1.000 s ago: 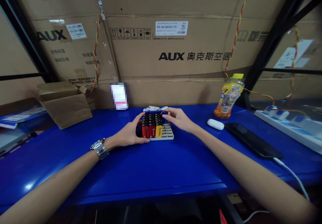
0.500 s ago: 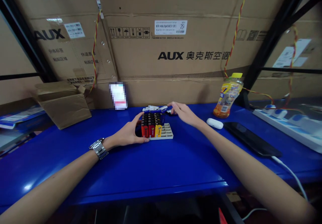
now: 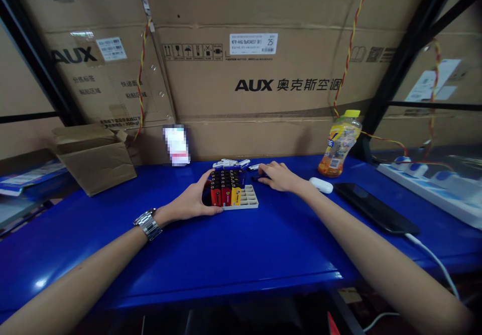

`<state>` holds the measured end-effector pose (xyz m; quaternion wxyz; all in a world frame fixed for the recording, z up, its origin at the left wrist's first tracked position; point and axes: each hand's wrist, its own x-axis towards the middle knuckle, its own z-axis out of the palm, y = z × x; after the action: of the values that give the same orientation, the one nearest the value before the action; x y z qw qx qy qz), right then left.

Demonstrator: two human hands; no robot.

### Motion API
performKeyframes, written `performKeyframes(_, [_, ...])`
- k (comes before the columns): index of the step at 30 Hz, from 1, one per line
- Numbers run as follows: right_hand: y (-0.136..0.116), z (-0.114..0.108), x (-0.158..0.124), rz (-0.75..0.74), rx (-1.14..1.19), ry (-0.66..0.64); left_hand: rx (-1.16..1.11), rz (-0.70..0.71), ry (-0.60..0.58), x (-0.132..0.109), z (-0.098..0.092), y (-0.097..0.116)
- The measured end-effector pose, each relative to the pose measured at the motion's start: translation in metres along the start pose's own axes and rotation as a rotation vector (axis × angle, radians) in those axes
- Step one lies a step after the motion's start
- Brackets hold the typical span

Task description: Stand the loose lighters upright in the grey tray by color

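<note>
The left hand [image 3: 192,199] curves around the left side of a grey plastic grid tray [image 3: 246,197], with the thumb up the far side and the fingers along the near corner. The hand is closed on the tray and seems placed to steady it. Disposable lighters [image 3: 226,189] with red and yellow bodies and dark tops stand upright and tightly packed in the tray's left and rear cells, while its front right cells show bare. The tray sits near the back edge of the blue steel desk [image 3: 233,244], about midway along it. Slim white objects [image 3: 228,163] lie just behind it, too small to name surely.

The right hand [image 3: 276,177] rests palm down on the desk just right of the tray, with its fingers close together and lightly curled. Its fingertips [image 3: 262,172] sit at a small dark object [image 3: 258,177]; whether they pinch it, I cannot tell.

Further right lie a white earbud case [image 3: 321,185] and a black smartphone [image 3: 376,208], with a juice bottle [image 3: 340,144] near the back edge. A metal wristwatch [image 3: 148,224] circles the left wrist.
</note>
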<state>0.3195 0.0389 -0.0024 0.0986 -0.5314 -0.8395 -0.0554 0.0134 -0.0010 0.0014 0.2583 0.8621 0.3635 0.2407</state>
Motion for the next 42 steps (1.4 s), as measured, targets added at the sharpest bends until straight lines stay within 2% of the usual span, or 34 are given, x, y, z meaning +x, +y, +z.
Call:
performKeyframes(5, [-0.003,0.007,0.003,-0.03,0.022,-0.028,0.007,-0.003,0.005,0.0,0.0,0.0])
performKeyframes(8, [-0.003,0.007,0.004,-0.031,0.07,0.04,-0.009,0.005,0.005,0.0,0.0,0.0])
performKeyframes(10, [-0.006,0.003,0.003,-0.044,0.179,0.117,-0.023,0.002,0.008,0.0,0.0,0.002])
performKeyframes(14, [-0.018,-0.006,0.001,-0.02,0.564,0.193,-0.035,-0.025,0.019,0.0,0.0,0.003])
performKeyframes(17, [-0.028,-0.01,0.001,-0.012,0.682,0.335,-0.029,-0.03,0.038,0.0,0.001,0.003])
performKeyframes(19, [-0.034,-0.012,0.001,0.029,0.774,0.373,-0.027,-0.019,0.049,0.0,0.002,0.002])
performKeyframes(25, [-0.042,-0.011,-0.001,0.28,1.141,0.309,0.005,-0.02,0.087,0.001,0.002,0.0])
performKeyframes(29, [-0.046,-0.008,0.002,0.36,1.303,0.312,0.021,-0.024,0.095,0.002,0.002,-0.005])
performKeyframes(33, [-0.049,-0.007,0.004,0.325,1.303,0.327,0.014,-0.011,0.09,0.002,0.002,-0.005])
performKeyframes(37, [-0.048,-0.008,0.001,0.248,1.274,0.245,0.014,-0.02,0.08,0.001,0.002,-0.003])
performKeyframes(39, [-0.046,-0.009,0.0,0.169,1.187,0.239,0.017,-0.024,0.077,0.001,0.002,-0.003])
performKeyframes(42, [-0.043,-0.011,0.0,0.046,0.95,0.301,0.017,-0.018,0.076,0.002,0.002,-0.004])
